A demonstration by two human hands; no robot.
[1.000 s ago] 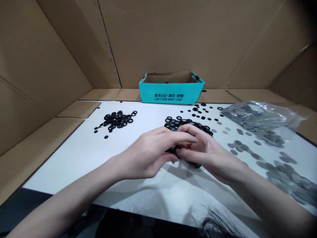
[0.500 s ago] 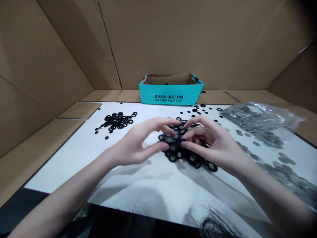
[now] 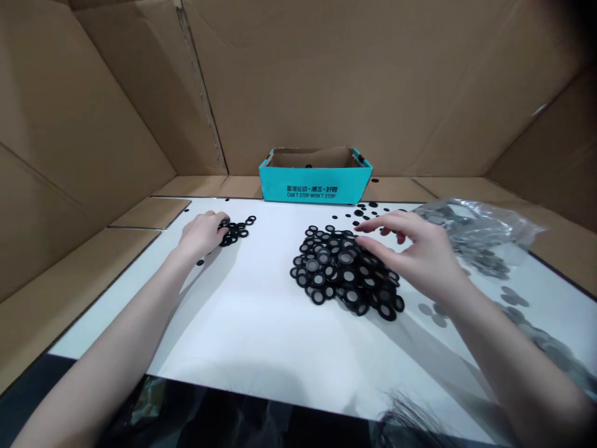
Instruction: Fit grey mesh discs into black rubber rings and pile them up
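Many grey-centred rings point(image 3: 347, 275), apparently done, lay heaped centrally on the table point(image 3: 242, 311); plain rings point(image 3: 240, 232), left, and loose discs point(image 3: 555, 351), right, seemed unpaired. Your left hand point(image 3: 199, 235) curled over the plain rings, grip unclear; your right hand point(image 3: 420, 249) hung spread beside the grey-centred rings. The turquoise box point(image 3: 317, 185) behind and plastic bag point(image 3: 487, 227) at right blocked neither.

Light that seems to fall from above brightens the smooth white tabletop point(image 3: 252, 311) and casts soft grey shadows inward from the bare left forearm point(image 3: 135, 317) and the bare right forearm point(image 3: 504, 354), while the tall brown cardboard walls point(image 3: 326, 74) look duller. Pale glare streaks the crumpled clear plastic bag point(image 3: 499, 227). Wide-angle distortion stretches the edges, the upper right corner sinks into blackness, and the flat, round grey discs point(image 3: 555, 348) at lower right blur together.
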